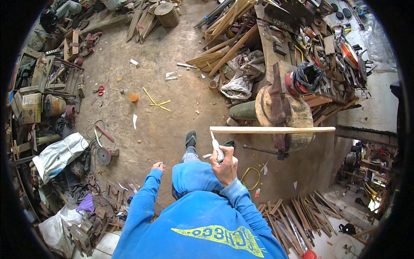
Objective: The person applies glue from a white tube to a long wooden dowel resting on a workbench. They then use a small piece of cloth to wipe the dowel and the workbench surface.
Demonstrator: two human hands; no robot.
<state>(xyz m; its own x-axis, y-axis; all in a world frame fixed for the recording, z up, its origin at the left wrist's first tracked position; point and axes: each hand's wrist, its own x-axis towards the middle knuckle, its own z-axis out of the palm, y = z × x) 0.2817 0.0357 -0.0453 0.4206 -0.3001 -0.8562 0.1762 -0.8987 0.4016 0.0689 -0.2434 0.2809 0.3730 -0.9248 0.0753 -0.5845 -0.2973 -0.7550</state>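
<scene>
My right hand [225, 167] is wrapped around a small white squeeze bottle [219, 152] with a thin pointed nozzle. The nozzle tip points up at the left end of a long pale wooden stick [246, 129]; I cannot tell whether they touch. This stick lies sideways across a rusty metal vise [281, 108], which appears to grip it right of its middle. Down at my left side, my left hand [158, 165] hangs with its fingers curled, and what they hold, if anything, is hidden.
A long vise handle [261, 150] juts left below the stick. Tools and scraps crowd the bench [269, 47] at upper right. Several wood strips [297, 224] lie at lower right. On the floor are red-handled scissors [101, 90], yellow strips [157, 103] and a yellow loop [250, 178].
</scene>
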